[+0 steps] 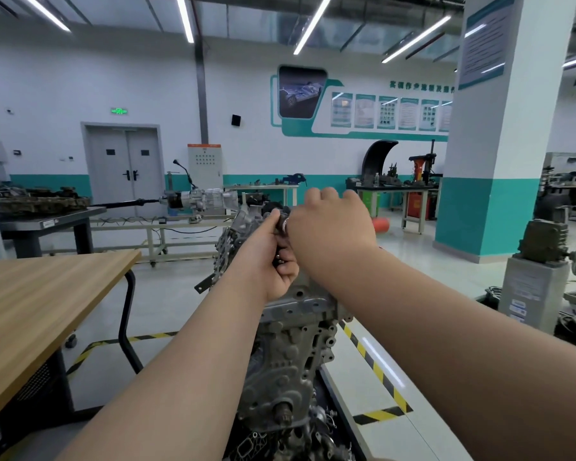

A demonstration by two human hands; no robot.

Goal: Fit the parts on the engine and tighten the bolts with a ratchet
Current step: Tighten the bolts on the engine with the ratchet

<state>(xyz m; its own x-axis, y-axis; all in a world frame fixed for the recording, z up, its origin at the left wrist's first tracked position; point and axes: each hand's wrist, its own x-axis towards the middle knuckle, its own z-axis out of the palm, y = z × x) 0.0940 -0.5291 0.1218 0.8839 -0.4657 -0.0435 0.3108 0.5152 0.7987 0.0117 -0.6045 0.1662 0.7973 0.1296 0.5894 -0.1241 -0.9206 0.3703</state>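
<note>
Our left hand [275, 261] grips the ratchet [284, 224] upright above the engine [290, 354]; the right hand [330, 224] curls over its top, grip hidden.

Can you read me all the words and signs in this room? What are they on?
No text reads clearly here.
Green sign over the double door: too blurred.
Teal heading on the wall: Chinese characters, too blurred, cut off by the pillar.
Wall posters: too small.
Pillar notice: too small.
Stickers on the grey stand: too small.
</note>
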